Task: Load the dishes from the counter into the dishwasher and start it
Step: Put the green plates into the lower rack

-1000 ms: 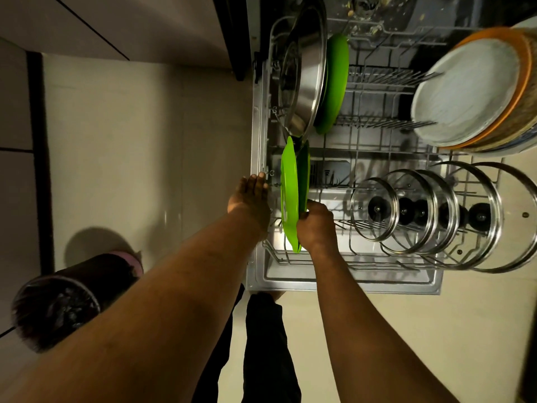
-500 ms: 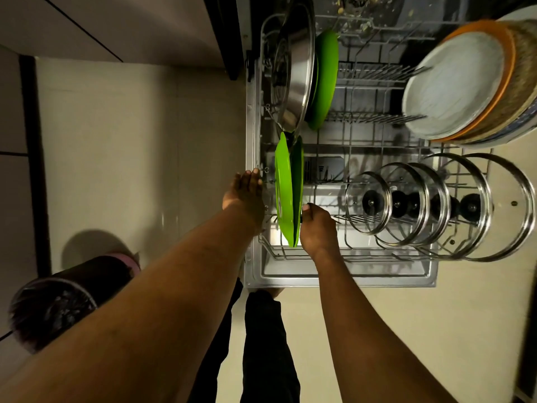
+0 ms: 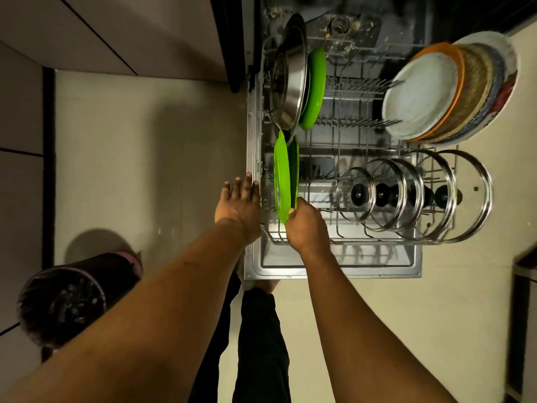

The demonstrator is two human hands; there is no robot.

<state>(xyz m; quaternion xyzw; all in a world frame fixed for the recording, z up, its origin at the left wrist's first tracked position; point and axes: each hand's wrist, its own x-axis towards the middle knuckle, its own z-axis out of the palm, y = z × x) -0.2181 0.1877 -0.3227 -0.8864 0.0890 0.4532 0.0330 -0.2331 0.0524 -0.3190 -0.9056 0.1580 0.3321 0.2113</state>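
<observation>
Your right hand [image 3: 305,225], centre frame, pinches lower edge of green plate [image 3: 282,181], thumb on near face, fingers curled behind. Plate stands on edge in left row of lower rack [image 3: 343,241], second green plate [image 3: 295,167] just behind it. Your left hand [image 3: 239,203] lies flat, fingers spread, empty, at rack's left rim. Glass lids [image 3: 406,194] right of centre; stacked plates [image 3: 441,91] upper right; steel bowl [image 3: 290,74] top centre.

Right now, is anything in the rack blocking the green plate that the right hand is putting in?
Nothing visible blocks it. The right hand holds the green plate upright in the rack's left row, beside a second green plate.
</observation>
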